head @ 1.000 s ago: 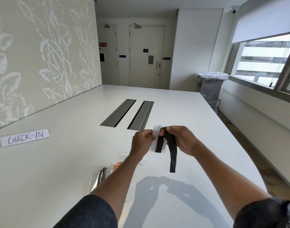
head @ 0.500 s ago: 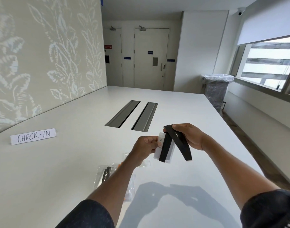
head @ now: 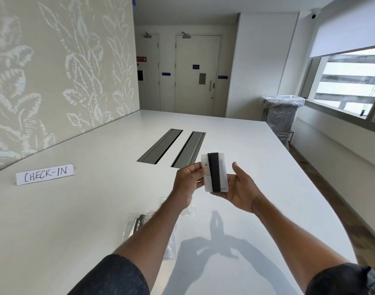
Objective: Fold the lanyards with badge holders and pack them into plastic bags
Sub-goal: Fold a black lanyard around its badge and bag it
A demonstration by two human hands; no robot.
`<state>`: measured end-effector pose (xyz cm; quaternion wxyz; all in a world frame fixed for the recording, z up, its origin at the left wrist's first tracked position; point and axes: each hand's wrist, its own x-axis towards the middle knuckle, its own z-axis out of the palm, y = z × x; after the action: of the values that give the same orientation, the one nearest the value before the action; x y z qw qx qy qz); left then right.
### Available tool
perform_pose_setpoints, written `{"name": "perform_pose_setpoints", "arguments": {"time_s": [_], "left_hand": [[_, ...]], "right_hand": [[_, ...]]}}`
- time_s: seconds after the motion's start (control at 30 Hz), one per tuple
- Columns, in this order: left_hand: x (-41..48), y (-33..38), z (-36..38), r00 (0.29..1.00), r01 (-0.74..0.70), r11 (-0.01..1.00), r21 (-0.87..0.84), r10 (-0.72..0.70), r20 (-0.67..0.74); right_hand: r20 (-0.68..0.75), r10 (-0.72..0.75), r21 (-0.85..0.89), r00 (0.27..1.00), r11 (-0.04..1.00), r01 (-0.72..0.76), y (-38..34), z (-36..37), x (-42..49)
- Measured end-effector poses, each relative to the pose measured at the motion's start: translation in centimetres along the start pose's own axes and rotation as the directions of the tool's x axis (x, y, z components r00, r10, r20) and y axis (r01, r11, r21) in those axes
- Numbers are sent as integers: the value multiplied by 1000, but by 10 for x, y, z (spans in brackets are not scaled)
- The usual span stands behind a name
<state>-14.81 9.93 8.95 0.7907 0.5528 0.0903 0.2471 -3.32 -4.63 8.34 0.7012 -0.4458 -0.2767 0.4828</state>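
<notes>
While the black fabric lanyard (head: 214,173) sits wound flat round the clear rectangular plastic badge holder (head: 224,175), you hold the bundle above the white table (head: 97,209), just near of two grey metal slots (head: 171,145). Your left hand (head: 186,182) pinches its left edge; your right hand (head: 242,192) cups it from below, fingers relaxed and thumb lifted clear. Clear plastic bags (head: 137,224) lie beneath your left forearm, and a white paper CHECK-IN sign (head: 44,174) stands at the far left.

matt black cloth lanyard (head: 214,172), frosted plastic badge holder (head: 222,167).
</notes>
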Motion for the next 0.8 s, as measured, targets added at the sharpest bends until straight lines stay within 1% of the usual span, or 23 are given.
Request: {"name": "perform_pose_setpoints", "arguments": {"time_s": [0.07, 0.1, 0.17, 0.27, 0.37, 0.43, 0.5, 0.63, 0.67, 0.73, 0.77, 0.8], "left_hand": [[2, 0, -1, 999, -5, 1000, -13, 4, -53], [2, -1, -2, 997, -6, 1000, -15, 5, -78], [4, -2, -4, 991, -7, 1000, -9, 6, -132], [8, -3, -7, 977, -6, 1000, -16, 2, -214], [11, -6, -9, 962, -5, 1000, -16, 1, -273], [13, -8, -10, 946, -5, 1000, 18, 11, -323], [15, -11, -12, 929, -1, 997, 74, 29, -370], [13, -13, -16, 907, 4, 983, 184, 74, -415], [12, -14, -17, 907, 6, 976, 216, 86, -413], [9, -17, -16, 914, 17, 944, 330, 119, -387], [8, -20, -16, 926, 24, 926, 376, 121, -357], [5, -22, -14, 941, 27, 923, 384, 105, -320]], "right_hand": [[-19, -32, 17, 999, 999, 32, 7, 1, 1], [-25, -48, -16, 999, 999, 48, 10, 0, 2], [-27, -49, -142, 998, 989, 44, 16, 0, 1], [-6, -35, -330, 999, 944, 31, 25, 1, -1], [-100, -10, -513, 995, 857, -43, 32, 5, 0], [-144, 16, -599, 990, 795, -100, 34, 11, 1], [-142, 48, -607, 989, 784, -125, 32, 17, 0], [-101, 61, -546, 993, 831, -106, 17, 27, -4], [-111, 51, -529, 993, 842, -102, 14, 28, -3], [-177, 37, -464, 984, 878, -116, 7, 33, 0], [-216, 30, -425, 976, 897, -122, 4, 34, 3], [-251, 22, -404, 968, 906, -126, 1, 35, 6]]}}
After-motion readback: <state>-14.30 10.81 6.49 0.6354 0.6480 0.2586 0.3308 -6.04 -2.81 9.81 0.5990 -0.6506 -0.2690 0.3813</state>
